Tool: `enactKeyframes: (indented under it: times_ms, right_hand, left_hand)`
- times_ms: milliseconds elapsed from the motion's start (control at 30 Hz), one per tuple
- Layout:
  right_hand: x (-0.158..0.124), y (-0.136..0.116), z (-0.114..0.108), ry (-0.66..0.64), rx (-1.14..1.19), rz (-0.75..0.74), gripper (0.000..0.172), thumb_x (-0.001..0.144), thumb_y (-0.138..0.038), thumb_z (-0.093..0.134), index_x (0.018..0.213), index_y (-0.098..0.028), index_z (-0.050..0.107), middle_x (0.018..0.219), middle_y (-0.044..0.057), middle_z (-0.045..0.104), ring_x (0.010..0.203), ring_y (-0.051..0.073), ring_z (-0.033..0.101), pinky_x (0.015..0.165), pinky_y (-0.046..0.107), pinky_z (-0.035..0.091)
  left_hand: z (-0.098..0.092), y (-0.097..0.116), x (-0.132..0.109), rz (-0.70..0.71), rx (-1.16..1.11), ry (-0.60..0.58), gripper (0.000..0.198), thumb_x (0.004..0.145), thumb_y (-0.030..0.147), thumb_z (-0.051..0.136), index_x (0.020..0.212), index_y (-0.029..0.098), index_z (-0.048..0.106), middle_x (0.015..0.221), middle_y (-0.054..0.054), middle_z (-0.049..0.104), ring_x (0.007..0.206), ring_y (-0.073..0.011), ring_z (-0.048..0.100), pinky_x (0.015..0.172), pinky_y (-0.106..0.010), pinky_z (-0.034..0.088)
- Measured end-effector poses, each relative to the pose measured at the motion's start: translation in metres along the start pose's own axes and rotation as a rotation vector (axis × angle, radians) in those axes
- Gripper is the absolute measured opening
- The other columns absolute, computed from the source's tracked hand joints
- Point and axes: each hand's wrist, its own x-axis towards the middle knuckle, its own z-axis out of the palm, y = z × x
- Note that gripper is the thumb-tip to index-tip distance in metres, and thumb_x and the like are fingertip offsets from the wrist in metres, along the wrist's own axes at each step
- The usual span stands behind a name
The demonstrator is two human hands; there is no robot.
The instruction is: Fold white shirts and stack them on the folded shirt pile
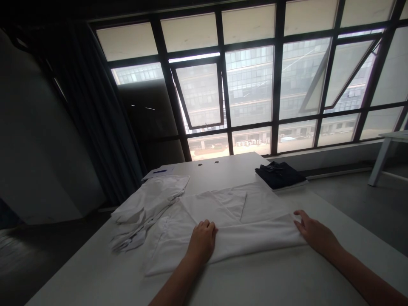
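Observation:
A white shirt lies partly folded on the white table, its long near edge turned over in a band and a sleeve-like flap on top. My left hand rests on this band left of its middle, fingers curled down against the cloth; the fingertips are partly hidden. At the band's right end is my right hand, thumb and forefinger apart beside the cloth edge. Left of the shirt, a second white garment lies in a loose, crumpled heap, close against it.
A folded dark shirt sits at the table's right edge. Paper with a blue pen lies at the far left corner of the table. Behind stand tall windows and a dark curtain; another table is at right.

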Motion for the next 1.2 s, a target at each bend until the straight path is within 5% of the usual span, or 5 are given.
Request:
enactKeyframes:
  times_ms: [500, 667, 767, 900, 1200]
  right_hand:
    - [0.0, -0.004, -0.004, 0.011, -0.059, -0.008, 0.034, 0.098, -0.041, 0.035, 0.117, -0.025, 0.059, 0.091, 0.009, 0.074, 0.083, 0.028, 0.071, 0.065, 0.033, 0.043]
    - [-0.001, -0.004, -0.005, 0.004, -0.121, -0.016, 0.032, 0.099, -0.04, 0.037, 0.104, -0.027, 0.065, 0.096, 0.008, 0.075, 0.089, 0.027, 0.07, 0.065, 0.032, 0.042]
    - [-0.001, -0.003, -0.006, 0.026, -0.12, -0.019, 0.033, 0.099, -0.041, 0.036, 0.104, -0.027, 0.066, 0.097, 0.008, 0.074, 0.091, 0.027, 0.07, 0.067, 0.032, 0.042]
    - [0.0, -0.002, -0.009, 0.107, -0.101, -0.018, 0.038, 0.101, -0.043, 0.031, 0.11, -0.026, 0.064, 0.101, 0.009, 0.073, 0.091, 0.026, 0.068, 0.067, 0.033, 0.042]
    - [0.009, 0.008, -0.005, 0.101, -0.203, -0.059, 0.034, 0.099, -0.035, 0.036, 0.099, -0.022, 0.067, 0.086, 0.01, 0.069, 0.085, 0.027, 0.065, 0.071, 0.035, 0.042]
  left_hand:
    - [-0.003, -0.001, 0.001, -0.069, -0.153, 0.062, 0.017, 0.096, 0.017, 0.052, 0.105, 0.023, 0.065, 0.108, -0.008, 0.063, 0.102, -0.0244, 0.057, 0.091, -0.036, 0.041]
    - [-0.016, 0.009, -0.007, 0.273, -0.159, -0.032, 0.028, 0.099, 0.016, 0.048, 0.113, 0.029, 0.068, 0.127, -0.005, 0.064, 0.121, -0.0232, 0.054, 0.106, -0.039, 0.037]
    - [-0.012, 0.012, -0.015, 0.386, -0.206, -0.148, 0.036, 0.105, 0.032, 0.042, 0.138, 0.034, 0.056, 0.147, -0.001, 0.054, 0.138, -0.0199, 0.044, 0.117, -0.039, 0.028]
    - [-0.006, 0.011, -0.018, 0.33, -0.205, -0.264, 0.053, 0.105, 0.049, 0.037, 0.157, 0.034, 0.031, 0.164, -0.002, 0.03, 0.152, -0.0238, 0.024, 0.124, -0.048, 0.017]
    - [-0.005, 0.017, -0.013, 0.154, -0.148, -0.33, 0.062, 0.1, 0.067, 0.027, 0.156, 0.04, 0.029, 0.167, -0.001, 0.019, 0.153, -0.0316, 0.015, 0.121, -0.064, 0.006]
